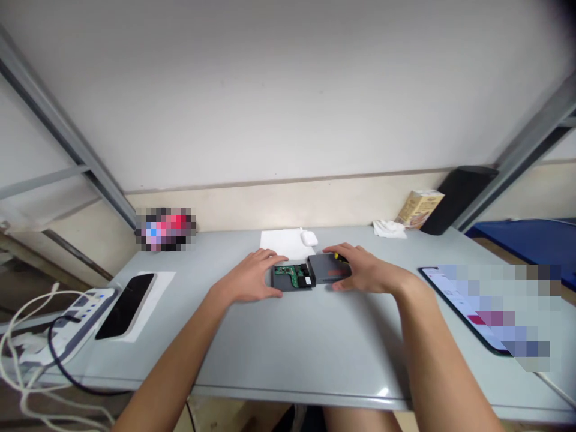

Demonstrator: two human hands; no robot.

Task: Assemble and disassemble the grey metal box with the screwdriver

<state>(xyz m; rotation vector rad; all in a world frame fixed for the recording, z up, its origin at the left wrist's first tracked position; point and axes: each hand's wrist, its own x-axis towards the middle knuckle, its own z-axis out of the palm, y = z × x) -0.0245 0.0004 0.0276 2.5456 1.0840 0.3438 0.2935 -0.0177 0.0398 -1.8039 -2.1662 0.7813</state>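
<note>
My left hand [254, 277] is closed round the left end of a flat dark grey tray [282, 282], thumb at the near edge and fingers at the far edge. On the tray lies a green circuit board [294, 273] with black parts and a small white label. My right hand [362, 270] grips a dark grey case [323, 269] with faint red lettering. Tray and case meet end to end just above the table; whether one sits inside the other I cannot tell. A small yellow-and-black thing [338, 257] shows by my right fingers, mostly hidden.
Behind the hands are white paper [279, 241] and a white earbud case [309, 239]. At left lie a phone [126, 306] and a power strip [74, 327] with cables. A tablet [468, 309] lies at right; a carton [418, 209] and black cylinder [459, 198] stand behind.
</note>
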